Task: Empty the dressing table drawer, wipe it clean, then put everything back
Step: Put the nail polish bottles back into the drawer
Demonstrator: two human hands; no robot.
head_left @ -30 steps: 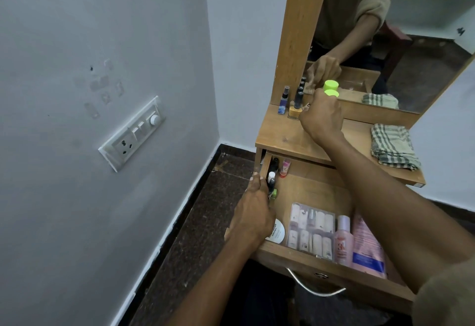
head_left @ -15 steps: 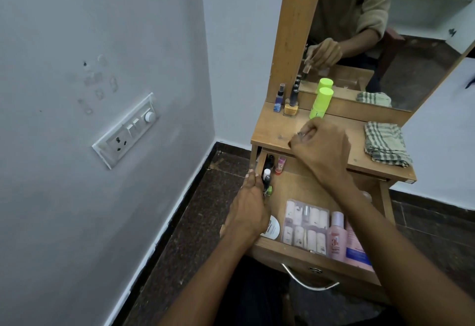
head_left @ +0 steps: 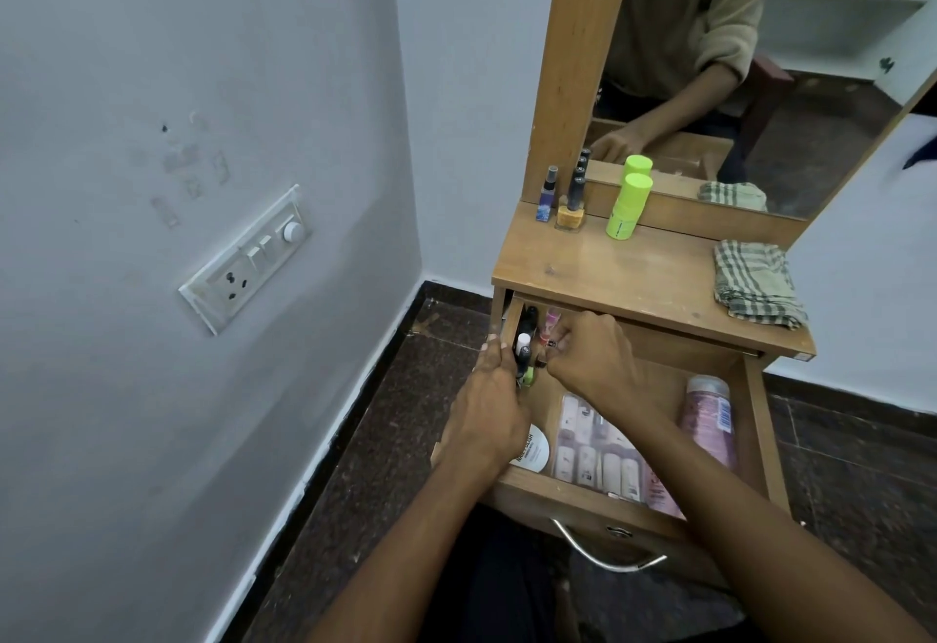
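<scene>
The open drawer [head_left: 583,493] holds a white jar [head_left: 535,451] (label too blurred to read), vials and pink bottles. The left hand [head_left: 489,406] grips small bottles [head_left: 525,346] at its left wall; the right hand [head_left: 590,358] pinches among them. A green tube [head_left: 628,206] stands on the wooden tabletop [head_left: 608,272].

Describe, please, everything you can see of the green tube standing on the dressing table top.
The green tube is a bright lime-green cylinder that looks like plastic, with a rounded cap of the same colour on top and a small dark mark near its base. It stands on the wooden table top, leaning slightly, close to the mirror, which shows its reflection just behind it. Neither hand touches it. The nail polish bottles stand to its left and the folded checked cloth lies further right.
</scene>
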